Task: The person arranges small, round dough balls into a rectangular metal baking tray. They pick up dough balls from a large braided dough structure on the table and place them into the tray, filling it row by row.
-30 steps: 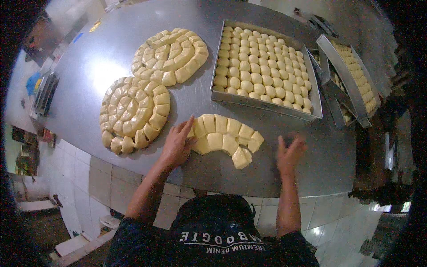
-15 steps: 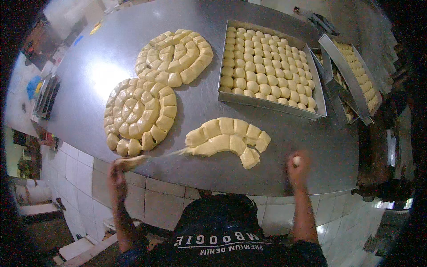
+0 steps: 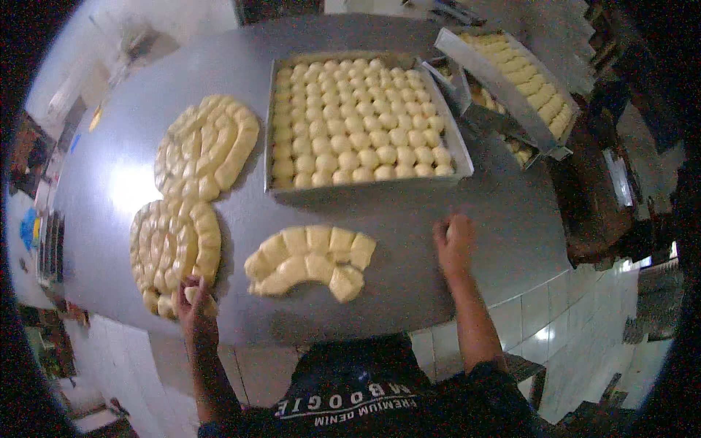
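Observation:
My left hand (image 3: 196,306) is closed around a small pale dough piece (image 3: 192,294), at the near edge of the lower spiral of cut dough (image 3: 174,244). A second spiral of scored dough (image 3: 208,146) lies just beyond, touching it. Between my hands, a curved double strip of cut dough (image 3: 310,255) rests on the metal table, one chunk hanging off its right end. To the right of the strip, my right hand (image 3: 456,241) is curled low over the table with its fingers closed; whatever lies under the fingers is hidden.
A large metal tray (image 3: 365,188) packed with rows of round dough balls sits at the back middle of the steel table (image 3: 409,263). More dough-filled trays (image 3: 504,84) are stacked askew at the back right. The table's near edge runs just before my body.
The view has shifted, moving the tray and dough left. My left hand, stretching a strand from the strip, now holds a separate piece. The dough ball visible in my right hand is now hidden.

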The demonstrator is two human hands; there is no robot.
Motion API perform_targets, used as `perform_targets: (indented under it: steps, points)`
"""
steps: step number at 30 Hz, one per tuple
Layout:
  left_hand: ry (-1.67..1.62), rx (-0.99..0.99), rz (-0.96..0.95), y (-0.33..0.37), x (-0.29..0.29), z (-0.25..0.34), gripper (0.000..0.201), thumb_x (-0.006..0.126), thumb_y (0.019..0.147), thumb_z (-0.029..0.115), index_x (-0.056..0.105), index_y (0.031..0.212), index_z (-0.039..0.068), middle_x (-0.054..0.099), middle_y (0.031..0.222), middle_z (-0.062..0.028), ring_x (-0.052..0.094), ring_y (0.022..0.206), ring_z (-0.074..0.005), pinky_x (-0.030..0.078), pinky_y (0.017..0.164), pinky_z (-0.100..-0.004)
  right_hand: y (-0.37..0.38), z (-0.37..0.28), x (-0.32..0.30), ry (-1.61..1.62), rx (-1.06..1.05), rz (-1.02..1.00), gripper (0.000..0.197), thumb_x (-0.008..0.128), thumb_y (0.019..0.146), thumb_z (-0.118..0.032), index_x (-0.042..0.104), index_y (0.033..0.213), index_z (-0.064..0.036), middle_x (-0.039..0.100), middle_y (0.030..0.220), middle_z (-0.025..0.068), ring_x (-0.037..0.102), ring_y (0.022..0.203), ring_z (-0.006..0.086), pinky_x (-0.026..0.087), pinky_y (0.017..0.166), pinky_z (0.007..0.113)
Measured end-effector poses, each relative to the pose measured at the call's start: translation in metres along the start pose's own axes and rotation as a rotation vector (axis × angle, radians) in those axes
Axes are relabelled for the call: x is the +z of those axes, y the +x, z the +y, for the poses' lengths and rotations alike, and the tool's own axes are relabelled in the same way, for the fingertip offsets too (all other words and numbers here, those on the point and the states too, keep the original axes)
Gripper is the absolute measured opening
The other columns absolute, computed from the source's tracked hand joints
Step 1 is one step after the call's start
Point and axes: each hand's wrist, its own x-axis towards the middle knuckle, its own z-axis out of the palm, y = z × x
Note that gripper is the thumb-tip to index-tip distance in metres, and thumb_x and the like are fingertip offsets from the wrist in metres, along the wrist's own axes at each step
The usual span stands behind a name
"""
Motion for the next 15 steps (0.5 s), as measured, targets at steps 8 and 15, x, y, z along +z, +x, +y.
perform_targets:
  steps: [8,15]
  points:
    - [-0.123,-0.129,-0.061,0.007,0.028,-0.005,0.052,0.05,0.089,0.014,0.027,0.134,0.002,0.026,0.138,-0.014,0.034,0.122,-0.0265,0.037,0.095,-0.0395,0.063,0.001,-0.086,1.013,-0.101,-0.039,0.031,0.053,0.078,-0.011,0.052,0.109,-0.0054,0.05,0.114,0.01,0.05,0.102,0.0209,0.04,0.089,0.036]
    - [-0.187,0.012,0.201,-0.018,0.041,-0.016,0.054,0.055,0.084,0.006,0.029,0.132,0.006,0.045,0.11,-0.008,0.051,0.09,-0.0203,0.048,0.067,-0.0308,0.249,-0.107,-0.142,1.013,-0.365,1.095,0.037,0.055,0.083,-0.018,0.044,0.115,-0.0023,0.05,0.114,0.0153,0.05,0.103,0.0233,0.04,0.088,0.036]
